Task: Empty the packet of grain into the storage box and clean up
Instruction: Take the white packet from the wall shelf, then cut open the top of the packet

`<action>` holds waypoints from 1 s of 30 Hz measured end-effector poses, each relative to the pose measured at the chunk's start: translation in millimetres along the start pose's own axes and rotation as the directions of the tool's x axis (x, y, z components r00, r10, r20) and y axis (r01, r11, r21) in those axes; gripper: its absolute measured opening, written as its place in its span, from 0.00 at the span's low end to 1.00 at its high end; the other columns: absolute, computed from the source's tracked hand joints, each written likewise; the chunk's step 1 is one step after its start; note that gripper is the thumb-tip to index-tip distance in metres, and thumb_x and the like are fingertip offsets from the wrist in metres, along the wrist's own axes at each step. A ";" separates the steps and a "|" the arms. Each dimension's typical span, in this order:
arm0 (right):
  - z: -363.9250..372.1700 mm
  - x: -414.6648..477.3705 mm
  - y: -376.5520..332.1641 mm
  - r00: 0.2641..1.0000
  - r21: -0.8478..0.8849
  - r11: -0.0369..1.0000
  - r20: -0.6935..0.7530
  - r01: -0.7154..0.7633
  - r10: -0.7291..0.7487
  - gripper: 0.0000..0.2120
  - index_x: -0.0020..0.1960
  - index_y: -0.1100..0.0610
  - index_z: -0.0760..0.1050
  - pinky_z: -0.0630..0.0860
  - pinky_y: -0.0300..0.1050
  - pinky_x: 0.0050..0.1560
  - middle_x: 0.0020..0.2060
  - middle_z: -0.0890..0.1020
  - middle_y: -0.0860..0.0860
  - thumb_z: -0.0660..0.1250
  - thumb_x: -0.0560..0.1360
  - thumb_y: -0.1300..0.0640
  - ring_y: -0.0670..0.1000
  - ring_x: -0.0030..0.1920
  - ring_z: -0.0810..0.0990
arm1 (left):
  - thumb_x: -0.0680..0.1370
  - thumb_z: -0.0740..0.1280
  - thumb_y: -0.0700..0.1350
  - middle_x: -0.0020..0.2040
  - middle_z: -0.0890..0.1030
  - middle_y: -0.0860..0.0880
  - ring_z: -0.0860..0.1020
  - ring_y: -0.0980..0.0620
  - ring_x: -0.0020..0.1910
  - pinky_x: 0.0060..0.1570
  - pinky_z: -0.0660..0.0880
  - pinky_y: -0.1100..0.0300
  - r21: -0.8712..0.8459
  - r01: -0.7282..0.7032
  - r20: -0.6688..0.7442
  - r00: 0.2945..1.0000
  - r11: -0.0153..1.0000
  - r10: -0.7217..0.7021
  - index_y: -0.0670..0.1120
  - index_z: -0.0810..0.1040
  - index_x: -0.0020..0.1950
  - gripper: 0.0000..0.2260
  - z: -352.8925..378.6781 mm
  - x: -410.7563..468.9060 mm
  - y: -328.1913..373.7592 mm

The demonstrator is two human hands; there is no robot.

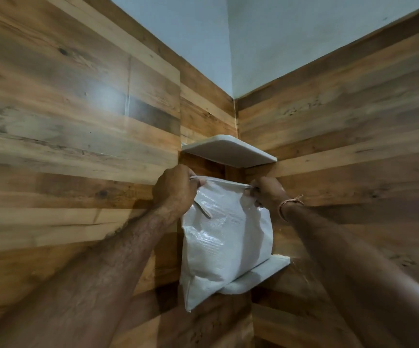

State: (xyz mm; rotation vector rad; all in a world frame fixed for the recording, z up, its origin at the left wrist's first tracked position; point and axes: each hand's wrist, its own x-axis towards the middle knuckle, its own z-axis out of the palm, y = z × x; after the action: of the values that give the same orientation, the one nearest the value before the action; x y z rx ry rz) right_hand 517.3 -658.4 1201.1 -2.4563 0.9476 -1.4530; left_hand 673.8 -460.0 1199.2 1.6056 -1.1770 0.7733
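Gripping the packet (pixel 224 237) top corners, left hand (pixel 175 189) and right hand (pixel 266 193) hold it upright on the lower shelf (pixel 261 272).

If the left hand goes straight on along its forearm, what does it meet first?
Probably the upper shelf, just above the left hand; depth is unclear, so maybe the wooden wall behind.

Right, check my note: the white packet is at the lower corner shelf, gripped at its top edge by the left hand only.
Not the left hand only. The head view shows the white packet at the lower corner shelf, gripped at its top edge by both hands: left hand at one corner, right hand at the other.
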 end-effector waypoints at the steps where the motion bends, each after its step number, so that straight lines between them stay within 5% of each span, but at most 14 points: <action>1: -9.1 -6.0 -0.5 0.999 0.011 1.000 -0.032 -0.001 0.002 0.08 0.43 0.56 0.82 0.82 0.44 0.37 0.36 0.83 0.51 0.67 0.79 0.60 0.55 0.37 0.82 | 0.80 0.69 0.56 0.43 0.83 0.53 0.75 0.57 0.37 0.32 0.63 0.63 0.004 -0.018 -0.032 0.999 1.000 0.018 0.49 0.83 0.48 0.11 -2.0 -4.2 7.3; 4: -42.8 -26.8 -2.6 0.994 -0.019 1.000 -0.107 0.018 -0.020 0.12 0.38 0.53 0.81 0.78 0.39 0.32 0.35 0.82 0.48 0.66 0.78 0.64 0.52 0.36 0.81 | 0.81 0.68 0.54 0.39 0.80 0.53 0.74 0.57 0.35 0.30 0.61 0.64 0.010 -0.099 -0.096 0.990 0.995 0.099 0.48 0.84 0.48 0.11 -13.9 -17.6 27.8; 9: -116.8 -73.1 -1.2 0.991 -0.063 0.998 -0.131 0.009 -0.017 0.11 0.36 0.54 0.81 0.85 0.51 0.45 0.34 0.83 0.52 0.69 0.76 0.61 0.55 0.35 0.85 | 0.79 0.69 0.57 0.36 0.81 0.53 0.74 0.60 0.33 0.30 0.64 0.63 -0.073 -0.186 -0.108 0.978 0.980 0.178 0.49 0.82 0.41 0.13 -36.5 -42.1 67.2; 15: -199.6 -173.0 42.6 0.993 -0.187 0.977 0.028 -0.106 0.113 0.11 0.38 0.59 0.82 0.85 0.47 0.42 0.33 0.84 0.58 0.76 0.75 0.55 0.56 0.32 0.86 | 0.76 0.70 0.61 0.34 0.84 0.55 0.82 0.54 0.36 0.39 0.80 0.50 -0.335 -0.128 0.120 0.977 0.934 0.177 0.50 0.85 0.42 0.15 -17.9 -119.6 114.7; 22: -265.3 -343.5 124.3 0.947 -0.357 0.912 0.169 -0.201 0.275 0.16 0.32 0.57 0.80 0.78 0.37 0.37 0.26 0.83 0.53 0.74 0.75 0.49 0.45 0.27 0.83 | 0.76 0.73 0.58 0.29 0.81 0.50 0.78 0.56 0.26 0.29 0.72 0.57 -0.500 0.015 0.325 0.930 0.866 0.172 0.45 0.81 0.36 0.17 16.0 -289.4 185.9; 25: -282.4 -423.8 161.4 0.926 -0.315 0.911 0.177 -0.267 0.333 0.18 0.28 0.54 0.76 0.80 0.41 0.39 0.24 0.81 0.52 0.74 0.73 0.51 0.48 0.29 0.85 | 0.75 0.70 0.61 0.26 0.78 0.53 0.75 0.58 0.25 0.28 0.70 0.57 -0.465 0.069 0.398 0.907 0.883 0.139 0.47 0.79 0.35 0.20 19.9 -376.2 215.4; 30: -296.8 -537.6 192.8 0.887 -0.289 0.888 0.193 -0.357 0.419 0.12 0.34 0.57 0.81 0.75 0.39 0.34 0.23 0.80 0.49 0.75 0.73 0.52 0.45 0.26 0.82 | 0.75 0.67 0.65 0.30 0.80 0.51 0.79 0.51 0.31 0.32 0.75 0.51 -0.371 0.097 0.469 0.878 0.924 0.096 0.48 0.80 0.38 0.21 4.8 -491.5 250.1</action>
State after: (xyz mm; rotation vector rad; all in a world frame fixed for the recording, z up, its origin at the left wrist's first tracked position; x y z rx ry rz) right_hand 3.9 -443.5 878.0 -2.3368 1.5311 -0.9148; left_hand 274.6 -319.4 845.6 1.4958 -1.5678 0.1079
